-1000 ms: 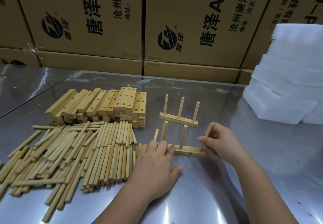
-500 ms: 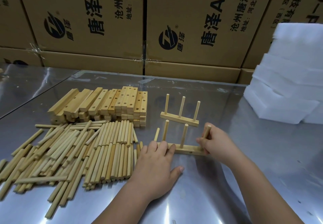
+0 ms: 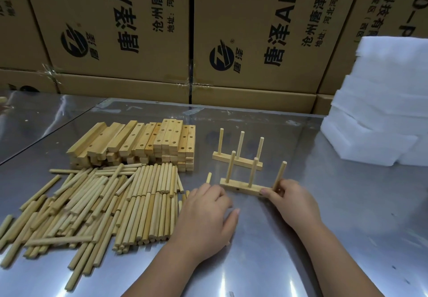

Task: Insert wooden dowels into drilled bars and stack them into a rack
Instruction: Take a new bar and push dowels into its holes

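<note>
Steel table (image 3: 254, 262) fills the lower frame, with both forearms reaching in from the bottom edge. At lower centre the left hand (image 3: 203, 218) lies palm down with its thumb spread. Its fingers curl over a spare dowel (image 3: 209, 177), whose tip pokes up past the knuckles. Just to the right, the right hand (image 3: 291, 201) pinches the foot of the end dowel (image 3: 279, 175), thumb against the near bar (image 3: 240, 186). Two more dowels stand in that bar. Behind it, apart, sits a second bar (image 3: 243, 162) with three upright dowels. Loose dowels (image 3: 104, 204) spread across the left of the frame, with drilled bars (image 3: 139, 144) stacked beyond them. White foam blocks (image 3: 382, 111) rise at the right, and printed cardboard boxes (image 3: 254, 30) wall the top.
</note>
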